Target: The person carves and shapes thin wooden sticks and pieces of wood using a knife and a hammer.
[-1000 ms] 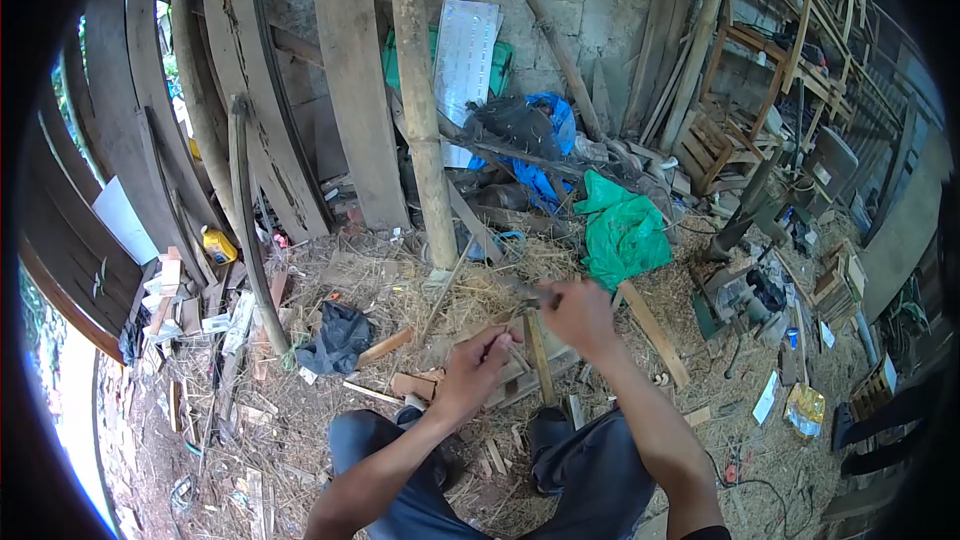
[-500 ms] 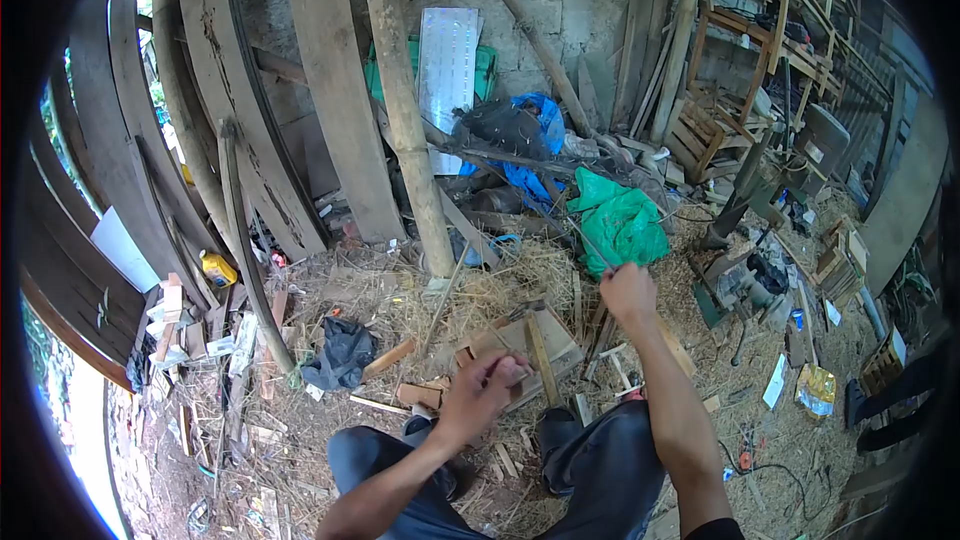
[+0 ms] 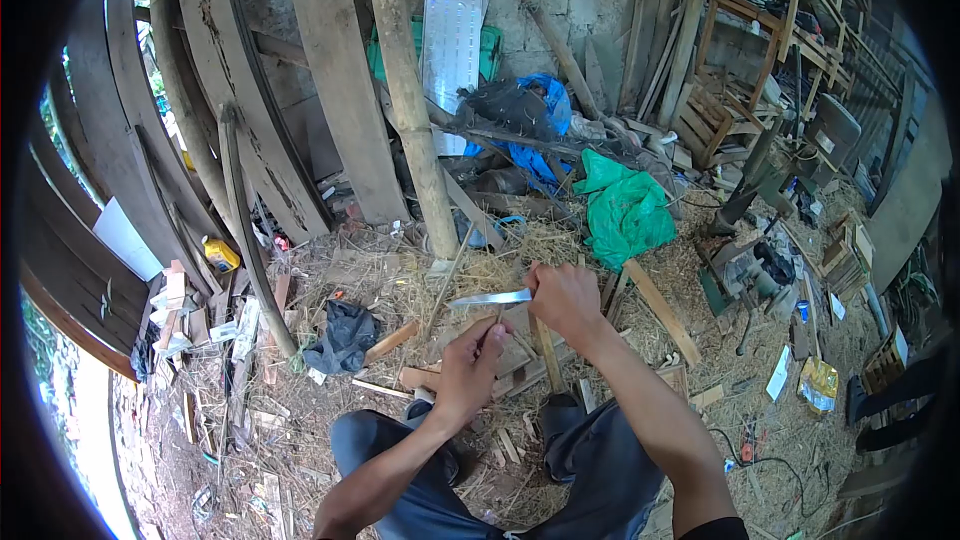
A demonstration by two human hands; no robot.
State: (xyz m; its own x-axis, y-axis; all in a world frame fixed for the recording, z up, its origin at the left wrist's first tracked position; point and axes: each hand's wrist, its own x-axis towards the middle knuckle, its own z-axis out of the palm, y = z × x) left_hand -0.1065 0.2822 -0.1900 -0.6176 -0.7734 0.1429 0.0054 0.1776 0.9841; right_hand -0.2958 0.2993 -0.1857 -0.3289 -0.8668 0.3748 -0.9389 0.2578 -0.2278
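Note:
My right hand (image 3: 566,302) is closed around the handle of a knife (image 3: 490,298), its shiny blade pointing left. Below the blade, my left hand (image 3: 470,370) pinches a thin wooden stick (image 3: 501,316) between thumb and fingers; the stick is small and partly hidden. The blade is just above the left fingertips. Under both hands, between my knees, lie flat wooden pieces and an upright-leaning wooden strip (image 3: 548,355).
A green plastic bag (image 3: 628,210) lies ahead, right of a bamboo post (image 3: 412,120). A black bag (image 3: 343,336) is on the littered ground at left. A wooden board (image 3: 662,312) lies right of my hands. Someone's dark-clothed legs (image 3: 905,410) show at the right edge.
My right hand swung out to the right with the knife, then came back left, bringing the blade over my left hand. My left hand shifted slightly left.

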